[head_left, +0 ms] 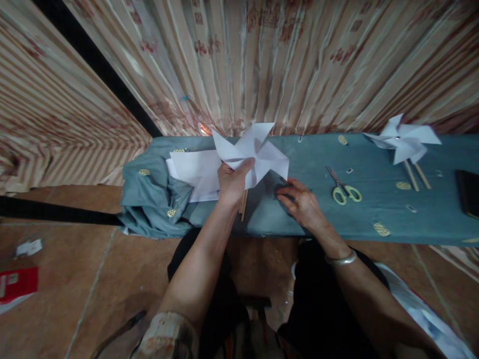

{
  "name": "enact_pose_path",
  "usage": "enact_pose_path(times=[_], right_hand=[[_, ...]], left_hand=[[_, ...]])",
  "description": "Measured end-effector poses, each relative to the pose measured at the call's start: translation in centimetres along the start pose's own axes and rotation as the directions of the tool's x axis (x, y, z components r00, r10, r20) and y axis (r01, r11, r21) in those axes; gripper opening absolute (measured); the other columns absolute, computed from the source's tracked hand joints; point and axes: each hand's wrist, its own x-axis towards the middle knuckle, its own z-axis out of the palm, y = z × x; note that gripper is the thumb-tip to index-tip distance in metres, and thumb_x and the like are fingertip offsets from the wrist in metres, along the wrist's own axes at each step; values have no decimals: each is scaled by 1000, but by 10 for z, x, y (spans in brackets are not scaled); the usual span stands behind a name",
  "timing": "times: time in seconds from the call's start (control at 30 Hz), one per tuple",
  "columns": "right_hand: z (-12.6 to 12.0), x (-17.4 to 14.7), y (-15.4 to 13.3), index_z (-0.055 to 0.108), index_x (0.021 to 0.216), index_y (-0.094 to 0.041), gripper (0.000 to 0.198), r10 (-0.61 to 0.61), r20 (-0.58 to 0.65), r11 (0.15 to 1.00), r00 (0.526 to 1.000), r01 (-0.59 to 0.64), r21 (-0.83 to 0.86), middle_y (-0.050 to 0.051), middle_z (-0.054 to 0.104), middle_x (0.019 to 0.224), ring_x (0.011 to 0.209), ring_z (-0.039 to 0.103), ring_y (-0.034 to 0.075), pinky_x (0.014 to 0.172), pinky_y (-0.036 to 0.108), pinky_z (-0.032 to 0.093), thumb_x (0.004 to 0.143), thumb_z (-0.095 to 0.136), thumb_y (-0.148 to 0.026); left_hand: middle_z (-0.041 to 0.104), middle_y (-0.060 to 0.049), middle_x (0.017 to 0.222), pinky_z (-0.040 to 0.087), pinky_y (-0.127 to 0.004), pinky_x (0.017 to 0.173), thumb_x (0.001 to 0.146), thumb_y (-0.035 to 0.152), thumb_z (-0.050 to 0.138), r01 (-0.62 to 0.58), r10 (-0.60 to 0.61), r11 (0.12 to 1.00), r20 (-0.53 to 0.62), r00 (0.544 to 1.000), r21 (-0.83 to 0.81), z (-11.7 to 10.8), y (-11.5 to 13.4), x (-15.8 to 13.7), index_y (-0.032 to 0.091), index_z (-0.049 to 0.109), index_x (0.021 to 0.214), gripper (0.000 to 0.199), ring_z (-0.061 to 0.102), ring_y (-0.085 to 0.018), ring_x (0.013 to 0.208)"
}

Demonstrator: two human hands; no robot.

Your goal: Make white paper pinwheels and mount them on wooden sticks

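Note:
A white paper pinwheel (262, 149) with folded blades is pinched in my left hand (232, 183), the thumb pressed on it near the middle. Just below that hand, thin wooden sticks (243, 205) show; whether they join the pinwheel or lie on the cloth I cannot tell. My right hand (301, 203) is low over the cloth, to the right of the pinwheel's lower blade, with its fingers bent and apart. I make out nothing in it. Scissors with light green handles (346, 193) lie right of this hand. Sheets of white paper (200, 172) lie partly behind my left hand.
A grey-green cloth (318, 219) covers the long narrow surface. Another white pinwheel (406, 139) rests at the right with wooden sticks (417, 175). A dark flat object (467, 192) sits at the right edge. Striped curtains (262, 65) hang behind; a red packet (18, 285) is on the floor.

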Motion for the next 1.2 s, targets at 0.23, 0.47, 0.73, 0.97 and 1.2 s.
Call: enact_pose_path(times=[0.23, 0.47, 0.73, 0.97, 1.2], right_hand=[[4, -3, -6, 75, 94, -20, 21, -120, 73, 985, 990, 128, -117, 11, 73, 100, 95, 65, 27, 90, 43, 52, 90, 54, -23], [8, -9, -16, 72, 86, -19, 25, -220, 133, 914, 966, 252, -318, 11, 73, 88, 81, 64, 26, 79, 39, 52, 91, 48, -14], [-1, -21, -25, 69, 88, -17, 27, -239, 155, 924, 959, 273, -267, 11, 72, 84, 79, 65, 26, 78, 40, 52, 94, 43, -13], [-41, -27, -51, 65, 95, -23, 16, -190, 26, 976, 981, 186, 108, 4, 73, 89, 84, 68, 20, 77, 33, 53, 96, 49, -24], [-65, -26, -62, 67, 93, -25, 14, -142, -123, 979, 982, 158, 128, 3, 73, 86, 83, 68, 20, 78, 35, 55, 94, 53, -24]], left_hand=[[72, -1, 72, 51, -28, 72, 52, 27, 85, -5, 5, 1000, 37, 999, 4, 6, -11, -1, 15, 71, 70, 26, 66, -16, 71], [70, 1, 68, 49, -27, 66, 52, 27, 84, 59, -58, 998, 61, 996, -7, 10, -13, -5, 15, 70, 67, 23, 63, -14, 63], [72, 0, 69, 49, -27, 67, 52, 24, 82, 95, -96, 995, 47, 994, 17, 8, -16, -6, 15, 72, 72, 24, 63, -14, 63], [71, -1, 68, 48, -27, 66, 58, 27, 79, 46, -62, 981, 81, 995, 187, 4, -27, -12, 14, 72, 70, 19, 62, -15, 64], [72, -3, 73, 49, -27, 70, 61, 25, 77, -2, -51, 953, 166, 985, 302, 5, -40, -23, 14, 73, 72, 16, 65, -17, 70]])
